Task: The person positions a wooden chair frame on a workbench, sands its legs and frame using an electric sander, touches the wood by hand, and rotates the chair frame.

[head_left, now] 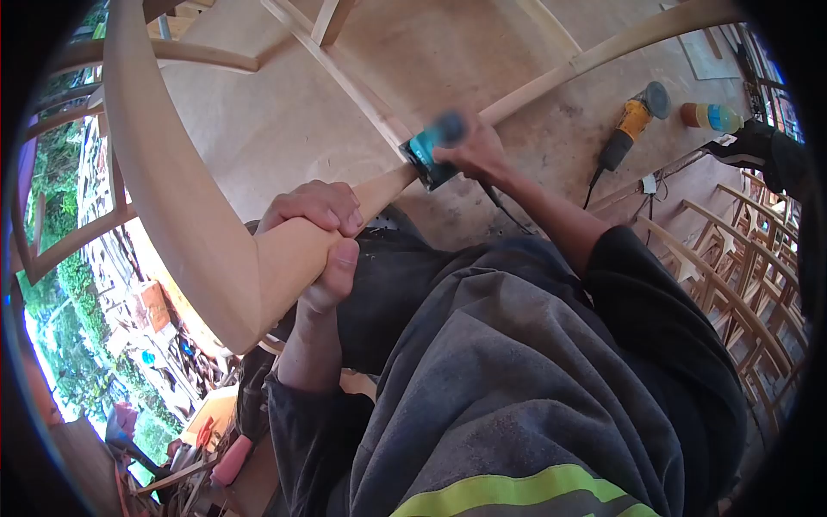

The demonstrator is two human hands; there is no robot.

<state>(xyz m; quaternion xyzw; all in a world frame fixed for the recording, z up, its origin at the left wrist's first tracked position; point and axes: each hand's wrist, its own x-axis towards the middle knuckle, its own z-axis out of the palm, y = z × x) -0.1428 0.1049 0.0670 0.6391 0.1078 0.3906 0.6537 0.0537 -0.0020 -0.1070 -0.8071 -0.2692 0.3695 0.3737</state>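
A pale, smooth wooden furniture frame with an angled corner lies across my lap. My left hand is closed round its lower bar, fingers over the top and thumb on the near side. In my right hand is a teal power sander with a dark base and a cord trailing down. The sander's base sits against the far end of the same bar. The upper part of the sander is blurred.
Behind the bar stands a brown panel with more wooden rails. To the right lie a yellow angle grinder and a bottle of yellowish liquid. Several wooden frames are stacked at right. Scraps and a pink object lie lower left.
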